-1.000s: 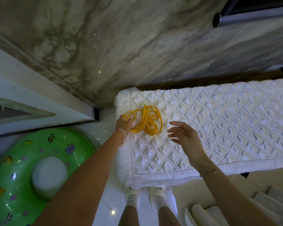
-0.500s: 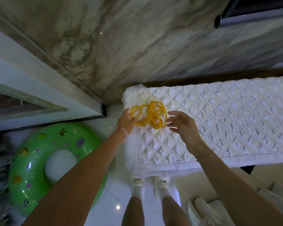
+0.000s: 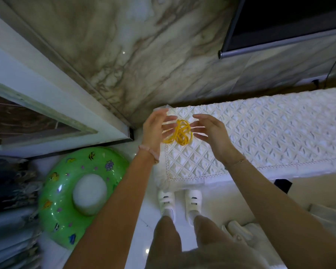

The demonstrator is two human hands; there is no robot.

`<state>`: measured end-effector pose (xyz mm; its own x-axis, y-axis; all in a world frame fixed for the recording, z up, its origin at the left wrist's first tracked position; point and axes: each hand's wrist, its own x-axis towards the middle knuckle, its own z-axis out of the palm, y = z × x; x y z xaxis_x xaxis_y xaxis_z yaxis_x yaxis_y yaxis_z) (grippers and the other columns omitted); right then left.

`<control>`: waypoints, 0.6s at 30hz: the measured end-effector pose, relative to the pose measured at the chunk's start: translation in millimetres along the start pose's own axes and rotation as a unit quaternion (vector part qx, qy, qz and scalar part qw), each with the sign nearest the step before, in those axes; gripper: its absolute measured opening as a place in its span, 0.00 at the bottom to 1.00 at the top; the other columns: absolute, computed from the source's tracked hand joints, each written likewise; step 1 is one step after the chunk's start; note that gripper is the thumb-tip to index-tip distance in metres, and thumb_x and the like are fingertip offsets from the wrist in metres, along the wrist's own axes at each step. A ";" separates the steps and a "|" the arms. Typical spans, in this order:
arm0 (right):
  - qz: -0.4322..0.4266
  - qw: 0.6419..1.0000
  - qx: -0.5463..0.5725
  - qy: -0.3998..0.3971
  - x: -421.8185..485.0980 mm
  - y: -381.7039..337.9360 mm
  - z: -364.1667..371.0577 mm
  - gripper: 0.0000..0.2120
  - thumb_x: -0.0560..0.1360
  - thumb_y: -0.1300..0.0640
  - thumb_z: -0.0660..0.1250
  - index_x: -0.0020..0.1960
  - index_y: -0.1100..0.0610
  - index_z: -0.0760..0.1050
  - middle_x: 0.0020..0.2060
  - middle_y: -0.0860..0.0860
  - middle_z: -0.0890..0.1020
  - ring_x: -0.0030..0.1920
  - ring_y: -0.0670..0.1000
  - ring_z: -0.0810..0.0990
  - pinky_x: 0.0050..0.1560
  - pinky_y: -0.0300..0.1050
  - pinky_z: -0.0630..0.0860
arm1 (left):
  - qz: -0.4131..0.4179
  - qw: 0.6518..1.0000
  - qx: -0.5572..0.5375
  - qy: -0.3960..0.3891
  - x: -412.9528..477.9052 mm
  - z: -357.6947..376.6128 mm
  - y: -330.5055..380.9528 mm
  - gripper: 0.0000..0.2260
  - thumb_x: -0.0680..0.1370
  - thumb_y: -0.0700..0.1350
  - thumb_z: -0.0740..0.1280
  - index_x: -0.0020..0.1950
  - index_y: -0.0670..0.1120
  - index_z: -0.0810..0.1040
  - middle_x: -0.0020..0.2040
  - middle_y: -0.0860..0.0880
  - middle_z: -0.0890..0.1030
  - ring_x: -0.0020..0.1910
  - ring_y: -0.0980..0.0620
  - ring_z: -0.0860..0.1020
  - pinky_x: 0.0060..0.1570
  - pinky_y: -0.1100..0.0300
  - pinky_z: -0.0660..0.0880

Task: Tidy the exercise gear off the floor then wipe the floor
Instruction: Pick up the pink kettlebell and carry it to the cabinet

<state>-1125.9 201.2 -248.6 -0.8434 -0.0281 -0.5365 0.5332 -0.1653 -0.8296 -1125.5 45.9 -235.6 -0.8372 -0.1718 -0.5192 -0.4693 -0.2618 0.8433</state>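
Note:
A coiled yellow rope (image 3: 179, 133) lies in a loose bundle on the left end of a low bench covered by a white quilted cloth (image 3: 260, 136). My left hand (image 3: 155, 127) is at the rope's left side with fingers spread and straight. My right hand (image 3: 211, 131) is at its right side, fingers also stretched toward the coil. Both sets of fingertips reach the bundle; I cannot tell whether they touch it or hover just above. Neither hand curls round the rope.
A green inflatable swim ring (image 3: 80, 193) lies on the white floor to the left. A marble wall (image 3: 144, 45) rises behind the bench, with a white door frame (image 3: 56, 105) at left. My white shoes (image 3: 179, 202) stand against the bench. Folded pale fabric (image 3: 241, 232) lies lower right.
Both hands have closed in on the rope from either side and lifted slightly. The coil is bunched tighter than before. The camera has tilted, so the bench sits further right.

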 end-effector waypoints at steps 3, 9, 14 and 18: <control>-0.023 1.000 0.016 0.003 -21.3 -23.3 -1.0 0.10 0.79 0.60 0.57 0.50 0.58 0.78 0.41 0.54 0.82 0.43 0.52 0.80 0.48 0.43 0.76 | 0.039 0.998 -0.042 -0.009 -33.2 5.1 31.4 0.07 0.80 0.43 0.59 0.45 0.47 0.76 0.33 0.53 0.82 0.33 0.55 0.80 0.43 0.59 0.78; -0.070 0.996 0.049 0.012 -58.6 -65.3 3.1 0.10 0.79 0.59 0.58 0.45 0.57 0.77 0.37 0.51 0.82 0.39 0.49 0.81 0.42 0.38 0.77 | 0.052 0.995 -0.081 -0.023 -75.1 15.6 67.2 0.07 0.80 0.43 0.59 0.44 0.47 0.75 0.34 0.52 0.82 0.33 0.55 0.80 0.41 0.59 0.78; -0.106 0.993 0.043 0.013 -85.1 -89.8 5.5 0.11 0.80 0.58 0.57 0.42 0.57 0.75 0.36 0.52 0.81 0.38 0.48 0.80 0.42 0.39 0.76 | 0.075 0.993 -0.082 -0.040 -88.1 26.3 86.6 0.07 0.79 0.43 0.60 0.43 0.46 0.75 0.37 0.49 0.80 0.33 0.55 0.80 0.43 0.57 0.77; -0.133 0.990 0.042 0.038 -103.3 -101.5 3.4 0.12 0.80 0.57 0.57 0.42 0.56 0.76 0.36 0.52 0.81 0.38 0.48 0.80 0.42 0.38 0.76 | 0.088 0.993 -0.066 -0.045 -88.8 22.1 93.1 0.07 0.79 0.42 0.60 0.43 0.46 0.75 0.36 0.50 0.80 0.31 0.56 0.80 0.39 0.60 0.77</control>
<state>-1093.1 217.6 -108.5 -0.9439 0.1016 -0.3143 0.2838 -0.2375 -0.9290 -1101.0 57.9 -107.9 -0.9276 -0.1422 -0.3454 -0.2770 -0.3584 0.8915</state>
